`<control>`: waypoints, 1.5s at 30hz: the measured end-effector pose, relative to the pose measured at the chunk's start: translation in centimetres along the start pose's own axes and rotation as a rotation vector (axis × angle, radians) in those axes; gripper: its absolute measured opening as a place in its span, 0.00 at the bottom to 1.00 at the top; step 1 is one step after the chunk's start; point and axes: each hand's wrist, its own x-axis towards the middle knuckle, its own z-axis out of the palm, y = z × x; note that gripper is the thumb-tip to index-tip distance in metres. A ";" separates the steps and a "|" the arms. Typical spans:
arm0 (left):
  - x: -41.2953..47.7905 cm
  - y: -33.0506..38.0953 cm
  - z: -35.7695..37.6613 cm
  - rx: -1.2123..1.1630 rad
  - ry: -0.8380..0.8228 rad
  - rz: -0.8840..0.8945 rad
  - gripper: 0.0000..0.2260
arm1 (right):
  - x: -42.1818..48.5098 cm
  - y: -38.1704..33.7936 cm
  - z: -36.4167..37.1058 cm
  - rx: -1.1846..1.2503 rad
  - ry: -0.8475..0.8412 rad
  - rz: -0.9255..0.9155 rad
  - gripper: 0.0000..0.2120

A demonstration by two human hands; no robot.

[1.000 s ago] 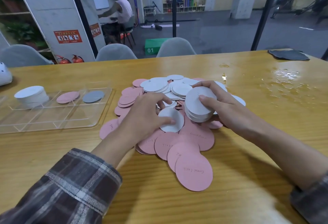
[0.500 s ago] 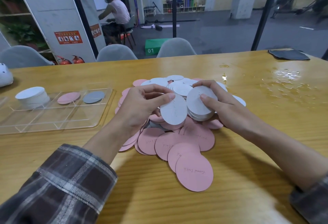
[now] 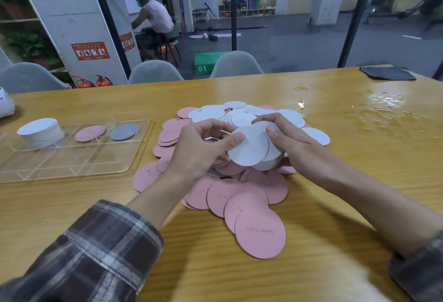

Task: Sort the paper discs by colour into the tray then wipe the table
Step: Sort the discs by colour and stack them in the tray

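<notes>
My left grip (image 3: 203,148) pinches one white disc (image 3: 249,148) at its left edge, between the thumb and the fingers. The disc is tilted, with its face toward me. My right grip (image 3: 297,150) is curled round a small stack of white discs (image 3: 273,158), which sits just behind the single disc and touches it. Both are held above the middle of the loose pile. In this pile the pink discs (image 3: 242,196) spread toward me, and more white discs (image 3: 213,112) lie on the far side. The clear tray (image 3: 72,165) is at my left, and its right rim is just beside the left edge of the pile. Its far row holds a white stack (image 3: 40,131), one pink disc (image 3: 90,133) and one grey disc (image 3: 124,131), each in its own compartment. At the right, the worktop (image 3: 347,206) has a wet patch (image 3: 386,110), apart from the pile. A dark cloth (image 3: 387,73) lies at the far right edge
</notes>
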 end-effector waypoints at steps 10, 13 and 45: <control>-0.4 0.2 1.5 0.053 0.061 0.106 0.10 | -0.1 0.2 0.3 -0.025 -0.019 -0.026 0.14; -0.5 -0.1 1.8 0.071 0.089 0.160 0.09 | 0.1 0.5 0.3 -0.021 -0.029 -0.044 0.11; -1.0 -1.0 0.5 0.545 -0.088 0.238 0.29 | 2.6 3.7 0.9 -0.682 -0.022 -0.274 0.32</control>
